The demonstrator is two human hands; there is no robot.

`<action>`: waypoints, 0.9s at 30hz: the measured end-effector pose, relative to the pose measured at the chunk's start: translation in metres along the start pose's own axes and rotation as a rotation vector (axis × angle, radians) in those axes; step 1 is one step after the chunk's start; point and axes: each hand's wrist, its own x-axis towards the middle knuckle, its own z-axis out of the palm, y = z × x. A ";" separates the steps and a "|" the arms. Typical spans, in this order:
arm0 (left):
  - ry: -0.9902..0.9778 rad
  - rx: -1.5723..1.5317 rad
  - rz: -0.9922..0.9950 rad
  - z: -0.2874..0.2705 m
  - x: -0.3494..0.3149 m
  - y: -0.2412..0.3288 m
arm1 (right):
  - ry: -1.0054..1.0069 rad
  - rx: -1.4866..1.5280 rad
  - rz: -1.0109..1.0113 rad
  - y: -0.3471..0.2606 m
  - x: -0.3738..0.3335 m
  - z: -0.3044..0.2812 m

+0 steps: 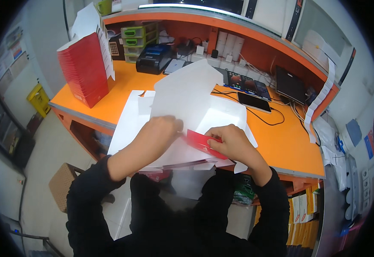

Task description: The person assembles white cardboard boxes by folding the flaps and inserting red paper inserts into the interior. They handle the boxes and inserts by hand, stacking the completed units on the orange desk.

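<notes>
in the head view, the person's right hand (pixel 230 139) has its grip closed on a red panel (pixel 202 143), thumb on the near face, the other fingertips partly hidden behind it. the left hand (pixel 165 126) is curled by the panel's left end, against a tall white sheet (pixel 182 94); its fingertips are blurred, so whether its grip pinches anything cannot be told. the panel lies between the hands, over a pile of white card (pixel 133 113) at the near edge of the orange surface (pixel 290 137); where panel and sheet meet is hard to make out. the sheet hides part of the pile and of the things behind. a stack of red cartons (pixel 84 70) stands at left, and a stool (pixel 64 186) is partly covered by the left sleeve (pixel 90 199).
</notes>
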 end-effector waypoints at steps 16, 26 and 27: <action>0.116 0.183 0.261 0.044 0.014 0.022 | -0.064 0.062 -0.035 0.007 0.002 0.001; 0.115 0.120 0.139 0.040 0.032 -0.001 | 0.480 0.276 -0.123 0.036 -0.074 0.000; 0.099 0.114 0.144 0.039 0.033 -0.001 | 0.529 0.252 -0.242 0.038 -0.075 0.002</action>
